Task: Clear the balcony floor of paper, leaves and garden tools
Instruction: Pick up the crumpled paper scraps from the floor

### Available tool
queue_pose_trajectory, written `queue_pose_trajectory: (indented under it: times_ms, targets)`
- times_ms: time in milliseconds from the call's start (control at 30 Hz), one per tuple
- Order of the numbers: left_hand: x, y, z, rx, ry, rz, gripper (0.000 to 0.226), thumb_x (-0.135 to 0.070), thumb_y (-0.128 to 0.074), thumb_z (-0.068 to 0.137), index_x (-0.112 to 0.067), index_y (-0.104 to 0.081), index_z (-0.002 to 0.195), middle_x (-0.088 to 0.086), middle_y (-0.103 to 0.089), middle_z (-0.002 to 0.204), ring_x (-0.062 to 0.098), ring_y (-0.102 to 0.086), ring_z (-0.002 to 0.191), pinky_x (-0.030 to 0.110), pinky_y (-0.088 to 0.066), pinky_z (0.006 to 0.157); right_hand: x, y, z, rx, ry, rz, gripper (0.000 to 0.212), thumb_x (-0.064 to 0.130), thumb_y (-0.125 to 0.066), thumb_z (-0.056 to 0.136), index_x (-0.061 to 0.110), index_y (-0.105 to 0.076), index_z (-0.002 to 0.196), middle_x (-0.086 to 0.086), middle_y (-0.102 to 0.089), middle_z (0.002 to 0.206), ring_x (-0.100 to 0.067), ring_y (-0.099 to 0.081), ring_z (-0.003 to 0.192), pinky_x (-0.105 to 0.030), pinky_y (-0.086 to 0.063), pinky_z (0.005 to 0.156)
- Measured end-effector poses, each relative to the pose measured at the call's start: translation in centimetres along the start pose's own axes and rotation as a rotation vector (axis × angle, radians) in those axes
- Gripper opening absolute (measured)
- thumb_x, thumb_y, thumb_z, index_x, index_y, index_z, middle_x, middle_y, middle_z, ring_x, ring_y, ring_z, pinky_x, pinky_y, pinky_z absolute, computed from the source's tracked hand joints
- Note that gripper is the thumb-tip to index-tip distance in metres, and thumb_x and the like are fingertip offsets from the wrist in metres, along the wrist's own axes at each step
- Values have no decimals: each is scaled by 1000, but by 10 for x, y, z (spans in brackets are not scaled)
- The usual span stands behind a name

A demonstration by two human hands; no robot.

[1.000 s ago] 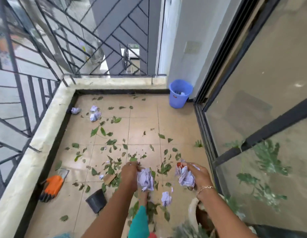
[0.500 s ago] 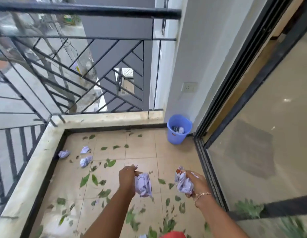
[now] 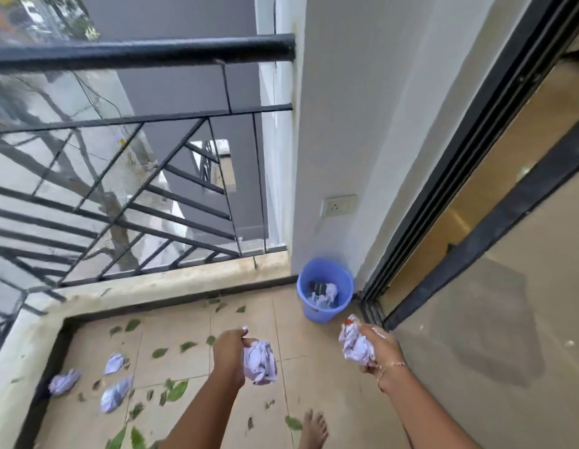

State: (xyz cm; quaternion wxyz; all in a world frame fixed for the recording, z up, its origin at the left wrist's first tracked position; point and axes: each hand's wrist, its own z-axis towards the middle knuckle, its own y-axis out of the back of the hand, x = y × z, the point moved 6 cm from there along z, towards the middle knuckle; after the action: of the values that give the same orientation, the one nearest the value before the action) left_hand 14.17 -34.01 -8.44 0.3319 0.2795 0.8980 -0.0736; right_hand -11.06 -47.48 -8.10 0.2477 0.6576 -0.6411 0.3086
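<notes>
Crumpled white paper wads [image 3: 259, 361] [image 3: 357, 345] sit gripped in the left hand [image 3: 229, 354] and right hand [image 3: 380, 350], near the blue plastic bucket [image 3: 325, 291].

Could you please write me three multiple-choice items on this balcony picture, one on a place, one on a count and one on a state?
1. Where does the blue bucket stand?
A. in the corner between the white wall and the sliding door
B. beside the left railing
C. mid-floor

2. How many crumpled paper balls lie on the floor tiles?
A. one
B. three
C. six

3. What is the left hand doing?
A. resting open
B. holding a leaf
C. gripping a paper wad

Answers:
1 A: it sits where the wall meets the door.
2 B: three lie near the left kerb.
3 C: its fingers curl round the wad.
</notes>
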Motion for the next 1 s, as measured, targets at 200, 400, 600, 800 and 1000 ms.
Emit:
queue_pose_trajectory:
  times_ms: [200,400,600,800,1000]
  targets:
    - [-46,-78,37,17,62,-34,18,0,-52,89,3,-50,71,10,-53,35,23,-52,33,26,-45,51,52,-5,81,-110,-53,8,16,19,-70,81,11,-63,69,-4,-59,46,-15,-45,32,-13,-32,37]
    - [-60,-146,96,38,126,-29,18,0,-50,89,3,-48,71,23,-56,52,30,-55,35,32,-49,43,67,-20,170,-132,-98,-18,14,17,-66,85,3,-64,84,-3,-56,42,-15,-44,29,-17,-39,36]
    - [-60,-189,169,26,160,65,18,0,-55,84,0,-50,66,26,-52,76,32,-53,69,40,-42,68,68,-42,264,-92,-183,-104,7,23,-62,88,17,-61,91,-8,-60,75,-18,-50,44,-19,-43,37]
    - [-63,-212,215,51,177,146,15,1,-52,87,1,-51,73,19,-56,57,27,-52,45,29,-43,53,50,-52,335,-70,-125,-285,27,21,-66,86,18,-57,111,-10,-60,120,-24,-57,96,-29,-52,69]
    - [-63,-232,243,47,196,174,11,-3,-53,88,1,-52,77,22,-58,57,30,-54,51,32,-43,58,40,-54,359,4,-98,-378,43,13,-66,85,16,-52,126,-3,-52,124,-16,-51,102,-14,-43,51]
